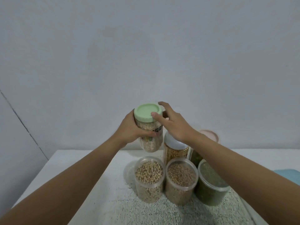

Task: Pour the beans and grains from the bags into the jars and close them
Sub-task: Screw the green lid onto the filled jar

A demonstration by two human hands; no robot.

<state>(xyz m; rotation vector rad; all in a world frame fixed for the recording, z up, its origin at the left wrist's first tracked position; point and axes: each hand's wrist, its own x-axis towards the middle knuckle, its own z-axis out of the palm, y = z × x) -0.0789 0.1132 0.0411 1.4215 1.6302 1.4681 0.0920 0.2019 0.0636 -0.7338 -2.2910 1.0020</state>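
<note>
Grains of a pale colour are being carried in a clear jar (152,144), which is being held in the air above the far part of the desk (97,184), slightly tilted. The jar's labelled middle is being grasped by the left grip (131,127), with the fingers wrapped round the far side and the thumb laid across the front. The green lid (146,112) sitting on this jar is being grasped by the right grip (175,125): the thumb is being pressed on the lid's near edge while the other fingers are being curled round its far side (whether the lid is screwed fully down cannot be told). Below, three jars are being kept upright in a close row on the desk. The left front jar (149,176), open at the top, is being filled almost to the rim by pale round beans, the middle front jar (181,177), also open, by tan beans, and the right front jar (211,184) by dark green grains. Behind them, a white-lidded jar (176,153) of yellow grains is being partly hidden by the right wrist, and just beside it a pink-lidded jar (195,157) with green contents is being shown only in part. A teal thing (289,175) is being cut off by the right edge of the view.
</note>
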